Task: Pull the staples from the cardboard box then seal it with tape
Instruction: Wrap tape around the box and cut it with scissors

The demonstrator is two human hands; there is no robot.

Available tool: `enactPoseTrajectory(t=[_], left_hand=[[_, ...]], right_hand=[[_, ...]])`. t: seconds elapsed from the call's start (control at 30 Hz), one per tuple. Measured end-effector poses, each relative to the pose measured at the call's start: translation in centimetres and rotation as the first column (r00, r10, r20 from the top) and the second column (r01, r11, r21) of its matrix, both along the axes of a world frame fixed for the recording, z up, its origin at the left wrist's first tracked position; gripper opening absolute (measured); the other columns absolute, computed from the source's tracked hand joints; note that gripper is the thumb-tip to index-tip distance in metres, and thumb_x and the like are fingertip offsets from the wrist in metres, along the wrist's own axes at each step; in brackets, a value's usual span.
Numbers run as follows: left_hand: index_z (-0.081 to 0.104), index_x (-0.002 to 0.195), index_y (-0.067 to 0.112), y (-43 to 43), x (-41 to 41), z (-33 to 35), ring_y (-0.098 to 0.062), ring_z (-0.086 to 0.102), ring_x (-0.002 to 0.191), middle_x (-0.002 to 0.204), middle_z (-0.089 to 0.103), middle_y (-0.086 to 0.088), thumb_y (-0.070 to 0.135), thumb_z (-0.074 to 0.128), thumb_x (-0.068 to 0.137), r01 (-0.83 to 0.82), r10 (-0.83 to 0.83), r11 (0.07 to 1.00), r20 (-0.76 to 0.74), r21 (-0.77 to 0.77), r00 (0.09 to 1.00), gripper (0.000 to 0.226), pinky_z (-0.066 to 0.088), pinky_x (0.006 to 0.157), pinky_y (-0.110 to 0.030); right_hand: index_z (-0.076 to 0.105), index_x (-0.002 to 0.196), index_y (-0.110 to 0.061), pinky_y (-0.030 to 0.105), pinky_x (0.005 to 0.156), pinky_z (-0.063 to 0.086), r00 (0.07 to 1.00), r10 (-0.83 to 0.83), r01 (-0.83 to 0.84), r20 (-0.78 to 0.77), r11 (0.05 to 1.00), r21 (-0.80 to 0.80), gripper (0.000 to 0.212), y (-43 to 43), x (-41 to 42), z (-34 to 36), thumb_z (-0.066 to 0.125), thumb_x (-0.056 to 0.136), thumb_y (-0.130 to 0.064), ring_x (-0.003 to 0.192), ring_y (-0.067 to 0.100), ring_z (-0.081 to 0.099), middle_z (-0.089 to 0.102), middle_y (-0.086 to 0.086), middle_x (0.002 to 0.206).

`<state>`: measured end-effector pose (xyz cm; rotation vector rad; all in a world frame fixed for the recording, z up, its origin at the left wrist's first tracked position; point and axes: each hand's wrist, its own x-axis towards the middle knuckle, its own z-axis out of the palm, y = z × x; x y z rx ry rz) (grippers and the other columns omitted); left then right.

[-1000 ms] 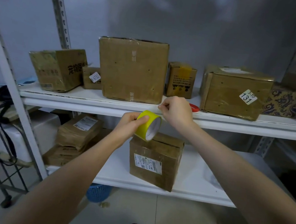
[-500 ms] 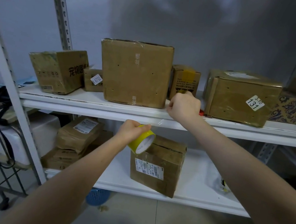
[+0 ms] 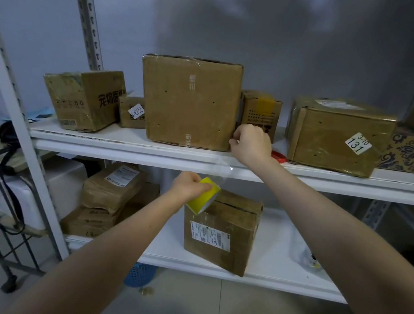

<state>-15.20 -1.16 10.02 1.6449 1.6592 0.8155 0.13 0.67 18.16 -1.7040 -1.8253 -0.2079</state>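
Holding: left hand (image 3: 191, 189) curled round the yellow tape roll (image 3: 204, 196); right hand (image 3: 251, 143) pinches the free end of the clear strip (image 3: 221, 168).
Box: big cardboard box (image 3: 189, 102) sits on the upper shelf (image 3: 123, 145), right hand at its lower right corner. I read it as the target.
Risk: strip could fold onto itself or snag the shelf lip — it crosses that edge.
Room: small box (image 3: 259, 108) and red object (image 3: 278, 156) crowd the right side — open air in front.

Free shelf (image 3: 281, 245) room right of cardboard box (image 3: 219, 235)
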Motion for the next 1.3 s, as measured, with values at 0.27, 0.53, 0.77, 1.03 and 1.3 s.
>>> enactPoseTrajectory(t=[0.27,0.53,0.77,1.03,1.3], left_hand=[[0.063,0.069,0.013,-0.2,0.3,-0.1,-0.032,0.065,0.094,0.079,0.064,-0.01,0.004,0.06,0.084,-0.02,0.02,0.999,0.013,0.027,1.0,0.017,0.054,0.087,-0.038],[0.066,0.075,0.008,-0.8,0.2,-1.4,-0.032,0.064,0.089,0.076,0.063,-0.011,0.004,0.055,0.081,-0.095,0.094,0.995,0.022,0.042,0.995,0.013,0.052,0.081,-0.035],[0.066,0.09,0.001,-2.0,-0.1,-4.6,-0.037,0.06,0.103,0.106,0.066,-0.021,0.009,0.05,0.087,-0.234,0.232,0.972,-0.138,-0.003,0.963,0.019,0.049,0.083,-0.036],[0.03,0.146,0.008,-0.2,-0.4,-8.4,-0.033,0.04,0.132,0.148,0.036,-0.014,0.014,0.053,0.09,-0.198,0.19,0.974,-0.083,-0.112,0.978,0.061,0.039,0.103,-0.037],[0.043,0.124,0.015,3.0,1.7,-13.1,-0.035,0.058,0.106,0.115,0.061,-0.013,0.028,0.057,0.055,-0.226,0.253,0.963,0.211,-0.147,0.944,0.072,0.048,0.096,-0.048]], right_hand=[[0.072,0.099,-0.017,0.04,0.089,0.047,1.0,0.017,-0.018,-0.004,0.997,-0.076,0.015,1.4,-2.2,0.1,0.06,0.093,-0.024,0.096,0.025,0.063,0.069,0.004,0.094],[0.072,0.088,-0.013,0.034,0.071,0.044,0.895,0.323,-0.419,0.308,0.846,0.33,0.017,-2.8,0.4,-3.7,0.056,0.083,-0.012,0.085,0.023,0.062,0.069,0.002,0.086],[0.061,0.062,-0.019,0.026,0.043,0.041,0.795,0.504,-0.55,0.337,0.834,0.052,0.022,-5.3,2.8,-10.7,0.043,0.07,-0.029,0.053,0.025,0.06,0.062,-0.001,0.059],[0.043,0.127,-0.01,0.042,0.088,0.046,0.99,-0.039,0.092,0.137,0.909,-0.406,0.042,-3.7,5.6,-18.3,0.043,0.097,-0.04,0.118,0.036,0.046,0.039,0.015,0.13],[0.04,0.128,-0.007,0.038,0.091,0.046,0.808,-0.136,-0.159,-0.573,0.887,-0.434,0.055,-2.4,7.4,-20.0,0.067,0.087,-0.034,0.117,0.03,0.054,0.056,0.011,0.128]])
